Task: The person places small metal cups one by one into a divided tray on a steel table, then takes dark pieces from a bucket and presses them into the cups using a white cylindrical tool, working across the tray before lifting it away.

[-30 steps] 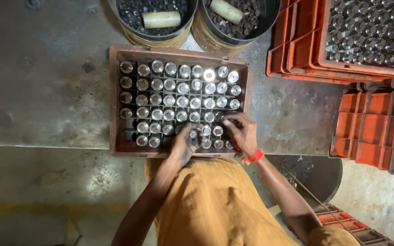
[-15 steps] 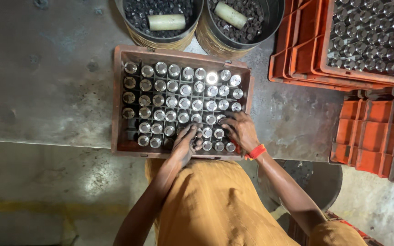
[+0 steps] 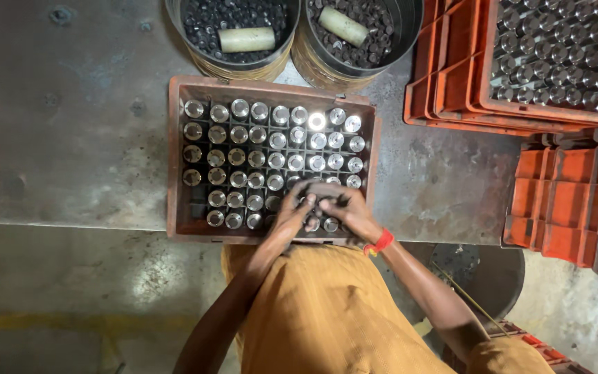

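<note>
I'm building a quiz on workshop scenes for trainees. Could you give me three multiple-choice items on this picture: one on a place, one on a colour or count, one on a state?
1. Where in the brown tray are both hands?
A. far left corner
B. near edge, right of middle
C. outside it

2. How many round bins stand beyond the tray?
A. two
B. four
C. none

3. How do the metal cylinders stand in the tray?
A. lying in a heap
B. upright in grid cells
C. stacked in layers

Answers: 1 B, the left hand and right hand meet there. 2 A, left bin and right bin. 3 B, round tops show in rows.
</note>
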`<state>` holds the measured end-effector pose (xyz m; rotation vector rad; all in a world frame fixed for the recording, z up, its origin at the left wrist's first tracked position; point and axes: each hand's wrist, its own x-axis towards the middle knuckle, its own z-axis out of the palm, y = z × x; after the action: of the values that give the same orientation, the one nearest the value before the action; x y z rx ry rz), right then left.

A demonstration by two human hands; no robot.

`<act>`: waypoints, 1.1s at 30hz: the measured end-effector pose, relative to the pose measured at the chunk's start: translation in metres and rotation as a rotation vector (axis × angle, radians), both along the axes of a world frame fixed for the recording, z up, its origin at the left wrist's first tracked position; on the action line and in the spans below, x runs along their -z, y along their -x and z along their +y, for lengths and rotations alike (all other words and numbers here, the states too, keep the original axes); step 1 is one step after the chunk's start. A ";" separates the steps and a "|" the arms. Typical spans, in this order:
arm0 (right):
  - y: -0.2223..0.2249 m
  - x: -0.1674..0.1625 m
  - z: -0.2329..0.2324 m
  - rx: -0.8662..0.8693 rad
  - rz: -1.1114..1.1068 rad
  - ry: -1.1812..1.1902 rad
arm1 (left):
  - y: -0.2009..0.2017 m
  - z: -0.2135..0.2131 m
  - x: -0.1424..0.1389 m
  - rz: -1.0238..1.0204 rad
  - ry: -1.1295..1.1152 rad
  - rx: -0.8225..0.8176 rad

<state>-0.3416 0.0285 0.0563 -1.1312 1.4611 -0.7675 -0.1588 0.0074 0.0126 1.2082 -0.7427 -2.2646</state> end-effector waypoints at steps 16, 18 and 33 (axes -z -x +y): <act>0.035 0.031 -0.067 -0.062 0.743 0.161 | -0.028 -0.008 0.038 0.192 -0.229 -0.302; 0.032 0.025 -0.063 -0.005 0.661 0.235 | -0.028 -0.011 0.033 0.210 -0.160 -0.266; 0.030 0.029 -0.057 0.243 0.379 0.289 | -0.028 -0.014 0.020 0.312 -0.227 -0.256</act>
<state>-0.3717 -0.0281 0.0277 -1.3882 1.8721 -0.9957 -0.1306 -0.0065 -0.0076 0.9476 -0.2062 -2.2862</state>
